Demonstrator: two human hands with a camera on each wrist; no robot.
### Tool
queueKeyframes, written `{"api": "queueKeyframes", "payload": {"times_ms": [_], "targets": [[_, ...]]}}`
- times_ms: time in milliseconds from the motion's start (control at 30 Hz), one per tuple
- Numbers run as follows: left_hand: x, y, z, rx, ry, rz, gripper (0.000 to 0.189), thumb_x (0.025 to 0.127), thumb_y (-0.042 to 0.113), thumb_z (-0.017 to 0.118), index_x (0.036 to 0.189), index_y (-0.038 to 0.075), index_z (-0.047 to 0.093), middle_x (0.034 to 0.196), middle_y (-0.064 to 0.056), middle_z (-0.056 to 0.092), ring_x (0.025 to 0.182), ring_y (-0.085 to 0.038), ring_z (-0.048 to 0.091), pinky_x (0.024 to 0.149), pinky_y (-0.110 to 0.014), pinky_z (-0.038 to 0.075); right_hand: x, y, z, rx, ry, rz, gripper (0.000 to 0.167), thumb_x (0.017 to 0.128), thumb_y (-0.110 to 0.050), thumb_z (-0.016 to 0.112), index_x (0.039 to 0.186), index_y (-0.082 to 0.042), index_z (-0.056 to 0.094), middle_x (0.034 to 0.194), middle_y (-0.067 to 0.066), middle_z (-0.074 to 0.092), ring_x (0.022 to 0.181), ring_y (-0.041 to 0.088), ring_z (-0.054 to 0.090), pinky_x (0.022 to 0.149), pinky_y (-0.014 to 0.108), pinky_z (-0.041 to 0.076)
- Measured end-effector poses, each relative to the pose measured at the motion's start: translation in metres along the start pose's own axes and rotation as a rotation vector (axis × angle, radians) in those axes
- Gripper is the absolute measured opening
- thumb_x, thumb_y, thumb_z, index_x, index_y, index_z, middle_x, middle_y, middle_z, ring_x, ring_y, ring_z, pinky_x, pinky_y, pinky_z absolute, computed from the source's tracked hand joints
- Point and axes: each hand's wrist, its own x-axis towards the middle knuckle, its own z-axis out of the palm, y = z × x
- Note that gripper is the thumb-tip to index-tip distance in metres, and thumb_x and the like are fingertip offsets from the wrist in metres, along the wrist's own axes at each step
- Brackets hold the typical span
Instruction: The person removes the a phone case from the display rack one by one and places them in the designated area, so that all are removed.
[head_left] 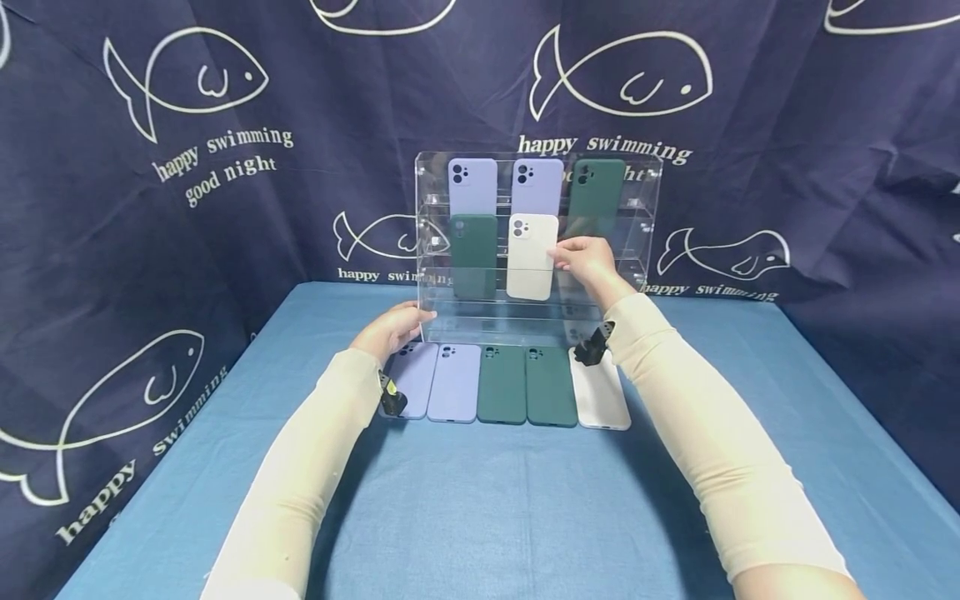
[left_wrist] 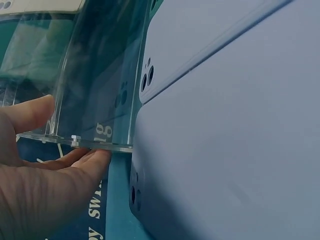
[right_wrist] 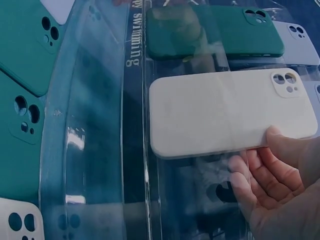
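Note:
My right hand (head_left: 588,260) pinches the right edge of a cream phone case (head_left: 532,250), thumb on its face and fingers at its side in the right wrist view. The case stands upright in the middle tier of a clear acrylic display stand (head_left: 495,327), its lower part behind the tier's front lip. Left of it in that tier is a green phone case (head_left: 473,250). With thumb and fingers on either side of the stand's left side panel (left_wrist: 95,145), my left hand (head_left: 392,327) holds the stand.
On the top tier stand two lilac cases (head_left: 472,187) and a green case (head_left: 597,187). A row of lilac, green (head_left: 502,387) and white cases (head_left: 602,396) lies on the blue tablecloth (head_left: 495,508) before the stand. Behind hangs a dark blue fish-print curtain (head_left: 420,92).

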Motion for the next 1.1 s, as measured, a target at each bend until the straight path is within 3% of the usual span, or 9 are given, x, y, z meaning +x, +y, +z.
{"api": "queueKeyframes", "payload": {"times_ms": [133,267,400,500,700,833,1033,1100], "targets": [[0.0,-0.001,0.0,-0.008,-0.006,0.003,0.073,0.099,0.013,0.053,0.157,0.011,0.008,0.163,-0.008,0.015,0.15,-0.022,0.016,0.125,-0.032,0.018,0.001,0.001,0.0,0.018,-0.001,0.015,0.033,0.091,-0.019,0.068,0.116,0.003,0.067,0.105,0.013,0.07,0.063,-0.003,0.058,0.065,0.011,0.052],[0.002,-0.002,0.0,-0.018,-0.011,0.002,0.072,0.099,0.012,0.053,0.157,0.01,0.008,0.163,-0.008,0.014,0.15,-0.022,0.016,0.125,-0.032,0.019,0.003,0.003,-0.003,0.086,-0.025,0.044,0.039,0.092,-0.018,0.068,0.123,0.003,0.063,0.112,0.014,0.069,0.071,0.004,0.065,0.084,0.022,0.059],[0.004,-0.003,0.001,-0.022,-0.02,0.003,0.073,0.1,0.012,0.052,0.157,0.01,0.006,0.163,-0.008,0.012,0.15,-0.022,0.014,0.125,-0.032,0.018,0.004,0.003,-0.006,0.138,-0.05,0.04,0.043,0.092,-0.018,0.068,0.128,0.004,0.06,0.125,0.022,0.064,0.078,0.009,0.069,0.099,0.036,0.055],[0.004,-0.003,0.002,-0.014,-0.025,0.01,0.074,0.1,0.012,0.052,0.157,0.009,0.005,0.164,-0.008,0.01,0.15,-0.022,0.013,0.125,-0.032,0.017,0.003,0.003,-0.007,0.151,-0.041,0.026,0.043,0.092,-0.017,0.068,0.128,0.005,0.059,0.122,0.022,0.065,0.075,0.007,0.068,0.099,0.037,0.055],[0.003,-0.004,0.004,-0.003,-0.032,0.013,0.073,0.1,0.012,0.052,0.157,0.009,0.006,0.163,-0.009,0.014,0.15,-0.023,0.017,0.125,-0.033,0.017,0.001,0.004,-0.011,0.235,-0.01,0.011,0.043,0.092,-0.015,0.067,0.129,0.005,0.058,0.089,0.003,0.071,0.073,0.005,0.068,0.093,0.034,0.058],[0.003,-0.004,0.003,0.009,-0.048,0.033,0.068,0.101,0.012,0.05,0.156,0.006,0.011,0.162,-0.011,0.018,0.15,-0.024,0.016,0.126,-0.034,0.014,0.002,0.002,-0.016,0.25,-0.01,-0.015,0.045,0.093,-0.017,0.067,0.13,0.005,0.057,0.093,0.001,0.075,0.072,0.004,0.069,0.092,0.037,0.058],[0.003,-0.001,-0.001,0.019,-0.044,0.04,0.068,0.101,0.013,0.049,0.156,0.006,0.01,0.162,-0.011,0.017,0.15,-0.025,0.016,0.126,-0.034,0.014,0.001,-0.006,-0.023,0.308,0.02,-0.08,0.042,0.092,-0.013,0.068,0.127,0.008,0.059,0.078,-0.006,0.072,0.067,0.003,0.07,0.083,0.031,0.061],[0.003,-0.001,-0.001,0.012,-0.04,0.039,0.069,0.101,0.013,0.05,0.156,0.006,0.009,0.162,-0.011,0.017,0.149,-0.025,0.017,0.126,-0.034,0.014,0.001,-0.007,-0.025,0.297,0.04,-0.114,0.041,0.091,-0.013,0.068,0.126,0.007,0.06,0.087,0.0,0.075,0.067,0.003,0.07,0.084,0.031,0.061]]}}
